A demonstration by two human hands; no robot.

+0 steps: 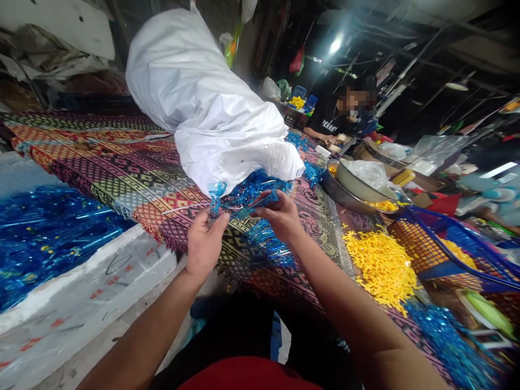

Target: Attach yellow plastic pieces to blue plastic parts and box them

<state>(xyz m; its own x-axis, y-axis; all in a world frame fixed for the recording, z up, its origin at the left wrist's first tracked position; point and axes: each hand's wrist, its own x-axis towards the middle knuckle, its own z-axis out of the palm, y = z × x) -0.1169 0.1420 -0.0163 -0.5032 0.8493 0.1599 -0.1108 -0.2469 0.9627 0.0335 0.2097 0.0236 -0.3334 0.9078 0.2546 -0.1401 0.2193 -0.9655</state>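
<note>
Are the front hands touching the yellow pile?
No, the left hand and right hand hold blue plastic by the white sack, away from the pile.

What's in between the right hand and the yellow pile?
In the head view, the patterned mat lies between the right hand and the pile of little yellow pieces.

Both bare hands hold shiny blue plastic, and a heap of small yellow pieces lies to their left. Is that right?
Not quite. In the head view, the heap of small yellow pieces lies to the right of both the left hand and right hand.
</note>
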